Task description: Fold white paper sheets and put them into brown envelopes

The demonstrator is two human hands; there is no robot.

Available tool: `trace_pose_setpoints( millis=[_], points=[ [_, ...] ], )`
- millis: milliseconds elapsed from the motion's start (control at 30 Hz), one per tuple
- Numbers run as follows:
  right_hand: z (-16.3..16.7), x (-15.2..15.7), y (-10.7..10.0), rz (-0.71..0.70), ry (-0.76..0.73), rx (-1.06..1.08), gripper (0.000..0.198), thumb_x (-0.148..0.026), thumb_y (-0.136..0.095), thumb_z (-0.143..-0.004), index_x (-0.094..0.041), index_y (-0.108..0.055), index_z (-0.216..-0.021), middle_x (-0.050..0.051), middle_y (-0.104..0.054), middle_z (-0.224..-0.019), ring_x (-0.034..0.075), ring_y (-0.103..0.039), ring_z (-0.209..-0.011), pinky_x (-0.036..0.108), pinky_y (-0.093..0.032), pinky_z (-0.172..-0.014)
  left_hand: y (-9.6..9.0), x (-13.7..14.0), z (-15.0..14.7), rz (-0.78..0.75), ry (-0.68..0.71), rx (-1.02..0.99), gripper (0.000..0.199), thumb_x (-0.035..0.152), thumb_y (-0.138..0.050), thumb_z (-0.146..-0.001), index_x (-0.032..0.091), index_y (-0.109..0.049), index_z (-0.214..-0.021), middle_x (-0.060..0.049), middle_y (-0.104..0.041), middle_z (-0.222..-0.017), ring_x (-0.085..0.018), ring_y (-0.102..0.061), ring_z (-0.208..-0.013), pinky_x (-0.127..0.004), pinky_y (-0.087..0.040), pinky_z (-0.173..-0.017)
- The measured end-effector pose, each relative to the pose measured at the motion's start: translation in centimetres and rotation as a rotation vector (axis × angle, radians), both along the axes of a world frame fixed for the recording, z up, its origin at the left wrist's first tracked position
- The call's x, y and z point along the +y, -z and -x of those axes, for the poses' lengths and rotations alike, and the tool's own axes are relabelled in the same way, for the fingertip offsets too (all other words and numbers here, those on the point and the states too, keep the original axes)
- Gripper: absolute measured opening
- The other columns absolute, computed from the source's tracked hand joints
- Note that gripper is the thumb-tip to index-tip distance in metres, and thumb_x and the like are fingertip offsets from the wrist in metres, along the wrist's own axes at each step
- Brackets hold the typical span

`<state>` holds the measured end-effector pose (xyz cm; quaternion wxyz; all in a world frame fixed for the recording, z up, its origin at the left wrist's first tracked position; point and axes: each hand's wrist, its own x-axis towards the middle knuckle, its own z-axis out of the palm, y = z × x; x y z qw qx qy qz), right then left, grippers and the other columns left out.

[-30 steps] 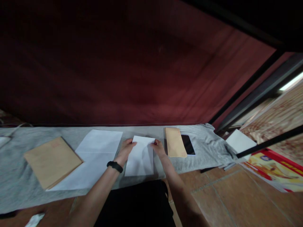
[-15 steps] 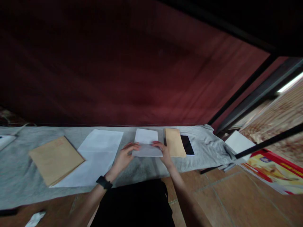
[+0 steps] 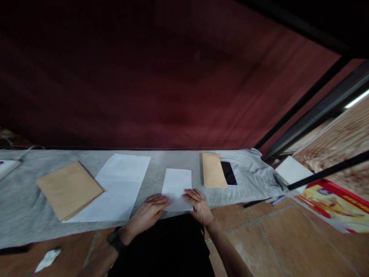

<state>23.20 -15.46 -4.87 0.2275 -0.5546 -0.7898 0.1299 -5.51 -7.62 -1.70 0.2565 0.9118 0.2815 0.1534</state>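
A folded white sheet of paper (image 3: pixel 177 181) lies on the grey cloth, near its front edge. My left hand (image 3: pixel 148 211) holds its lower left side, with the fingertips blurred on top of the sheet. On the lower right corner, the fingers of my right hand (image 3: pixel 199 207) rest over the paper and the thumb sits at its near edge. Left of the hands is a larger white sheet (image 3: pixel 122 184) with a crease across it. A stack of brown envelopes (image 3: pixel 70 188) covers part of that sheet. To the right lies a narrower brown envelope (image 3: pixel 213 170).
A dark phone (image 3: pixel 229 174) lies partly beside the narrow envelope. The grey cloth (image 3: pixel 245 181) ends at a tiled floor (image 3: pixel 276 231). A dark red panel (image 3: pixel 173 96) stands behind. A colourful box (image 3: pixel 337 204) sits at right, near a black bar (image 3: pixel 331 175).
The small folded sheet has come nearer to me, and its raised lower part now lies flat. Both hands have moved down toward its near edge.
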Motion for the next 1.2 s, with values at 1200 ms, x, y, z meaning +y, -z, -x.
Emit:
trace_pose_setpoints(
  millis=[1200],
  points=[
    [-0.1,-0.6,-0.6,0.060,-0.014,-0.080,0.070,-0.019,-0.059,-0.081,-0.024,-0.045,-0.149,0.006,-0.042,-0.157,0.024,-0.038,-0.144,0.046,-0.026,-0.123,1.8,0.7,-0.6,-0.035,-0.033,-0.003,0.060,0.038,-0.057,-0.092,0.031,-0.042,-0.149,-0.004,-0.040,-0.158,-0.022,-0.036,-0.146,-0.047,-0.029,-0.122]
  ],
)
